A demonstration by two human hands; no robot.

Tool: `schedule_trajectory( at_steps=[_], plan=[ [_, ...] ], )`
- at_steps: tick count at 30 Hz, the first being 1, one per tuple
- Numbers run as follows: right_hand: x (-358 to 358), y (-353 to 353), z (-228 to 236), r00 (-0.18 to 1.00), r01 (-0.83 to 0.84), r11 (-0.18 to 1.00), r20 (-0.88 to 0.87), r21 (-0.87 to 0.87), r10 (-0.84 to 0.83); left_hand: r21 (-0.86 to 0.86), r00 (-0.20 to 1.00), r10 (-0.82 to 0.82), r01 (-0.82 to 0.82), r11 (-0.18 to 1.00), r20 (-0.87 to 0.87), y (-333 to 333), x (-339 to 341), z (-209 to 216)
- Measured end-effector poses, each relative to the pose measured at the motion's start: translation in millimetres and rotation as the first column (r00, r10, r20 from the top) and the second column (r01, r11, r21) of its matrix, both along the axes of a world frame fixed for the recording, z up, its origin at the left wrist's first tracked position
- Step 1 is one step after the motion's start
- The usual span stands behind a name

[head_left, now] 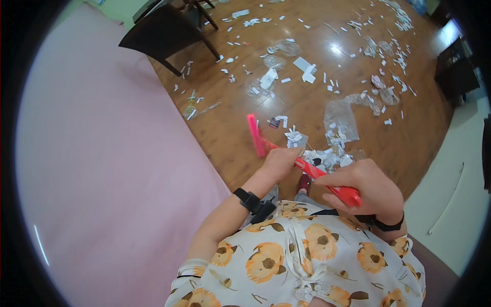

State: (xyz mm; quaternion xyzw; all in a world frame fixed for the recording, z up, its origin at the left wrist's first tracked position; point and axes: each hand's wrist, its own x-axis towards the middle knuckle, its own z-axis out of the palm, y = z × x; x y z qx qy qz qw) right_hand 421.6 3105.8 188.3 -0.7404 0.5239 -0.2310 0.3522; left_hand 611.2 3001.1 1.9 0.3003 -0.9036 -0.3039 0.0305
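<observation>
A red T-shaped tool (313,170) with a long handle and a pink bar-shaped head (255,135) is held at a slant in front of my body; its exact kind is unclear. My left hand (281,162) is closed round the handle close to the head. Near the thick butt end, my right hand (369,185) grips the same handle, index finger lying along it. The head is off to the left, above the wooden floor (230,107). Below the tool, a heap of white paper scraps (327,158) lies by my dark red shoe (304,183).
Scraps and clear plastic bags (340,120) are scattered across the floor. A pink-covered surface (112,169) runs along my left, with a dark chair (166,38) beyond it. Dark furniture (455,69) stands far right, near a pale wall (455,189).
</observation>
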Motion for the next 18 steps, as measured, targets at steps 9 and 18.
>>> schedule_trajectory(
  at_steps=[9, 18],
  plan=[
    [106.7, -121.5, -71.5, 0.986, -0.054, 0.99, 0.164, 0.132, 0.032, 0.05, 0.976, 0.08, -0.092, 0.995, 0.205, -91.9, 147.1, -59.5],
    [152.5, -202.7, 11.4, 0.992, 0.072, 0.992, -0.106, 0.099, -0.062, 0.08, 0.982, 0.072, -0.059, 0.995, -0.175, -178.1, 130.1, -31.3]
  ],
)
